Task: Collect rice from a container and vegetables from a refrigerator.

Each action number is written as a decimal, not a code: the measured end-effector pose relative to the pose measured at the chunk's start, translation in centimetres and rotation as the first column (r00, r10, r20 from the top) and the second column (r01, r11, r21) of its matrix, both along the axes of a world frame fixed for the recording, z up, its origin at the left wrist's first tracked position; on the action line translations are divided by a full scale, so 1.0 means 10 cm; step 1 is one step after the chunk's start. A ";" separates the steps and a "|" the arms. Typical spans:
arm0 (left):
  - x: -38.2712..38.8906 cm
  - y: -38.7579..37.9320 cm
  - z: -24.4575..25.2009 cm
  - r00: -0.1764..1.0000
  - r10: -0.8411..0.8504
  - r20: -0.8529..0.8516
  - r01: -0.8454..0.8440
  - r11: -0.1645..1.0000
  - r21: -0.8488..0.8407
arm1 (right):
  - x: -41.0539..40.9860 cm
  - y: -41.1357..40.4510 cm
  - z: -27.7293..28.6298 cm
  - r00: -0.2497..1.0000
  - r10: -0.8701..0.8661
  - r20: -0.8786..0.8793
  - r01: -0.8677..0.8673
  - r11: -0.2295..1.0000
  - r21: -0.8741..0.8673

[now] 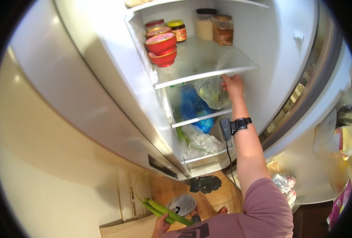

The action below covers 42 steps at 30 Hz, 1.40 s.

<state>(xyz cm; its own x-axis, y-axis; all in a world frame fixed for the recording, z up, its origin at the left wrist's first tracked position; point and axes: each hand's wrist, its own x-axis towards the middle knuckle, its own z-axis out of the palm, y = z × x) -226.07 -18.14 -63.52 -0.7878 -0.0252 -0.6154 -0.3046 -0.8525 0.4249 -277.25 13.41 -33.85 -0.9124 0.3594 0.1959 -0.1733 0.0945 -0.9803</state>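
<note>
My right hand (234, 84), a black device strapped to its wrist, reaches into the open refrigerator. Its fingers grip the top of a translucent plastic bag (214, 93) with greenish contents, just under a glass shelf's front edge. Low in front of my body, my left hand (162, 224) holds long green ridged gourds (167, 211). Beside them a whitish plastic bag (185, 203) appears near the floor; whether my left hand also holds it cannot be told. A blue plastic bag (193, 104) lies on the shelf left of the translucent bag.
Red bowls (161, 44) and jars (179, 31) stand on the upper glass shelf (205, 73). Clear bags (205, 144) and green stalks fill the bottom compartment. The refrigerator door is at right, with bags behind it. A dark cloth (205, 184) lies on the tiled floor; a cable hangs from my wrist.
</note>
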 end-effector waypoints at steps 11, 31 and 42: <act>0.22 -0.14 -0.06 0.996 0.082 -0.027 -0.082 0.997 0.012 | -0.52 -0.34 0.09 0.989 -0.146 -0.006 0.093 0.595 0.798; 0.18 -0.22 0.65 0.995 -0.061 -0.081 0.066 0.996 0.059 | 1.88 -0.28 0.10 0.915 0.387 -0.115 -0.348 0.901 0.259; 0.57 0.14 0.80 0.929 -0.008 -0.370 0.022 0.999 0.035 | 3.50 -0.01 -0.46 0.828 0.542 0.139 -0.537 0.698 0.475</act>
<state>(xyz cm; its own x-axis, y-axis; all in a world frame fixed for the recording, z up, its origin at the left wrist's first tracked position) -220.38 -16.77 -55.52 -0.9597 0.0061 -0.2810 -0.1453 -0.8666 0.4775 -242.30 13.31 -38.43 -0.9173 -0.3359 0.2140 -0.3517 0.4309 -0.8310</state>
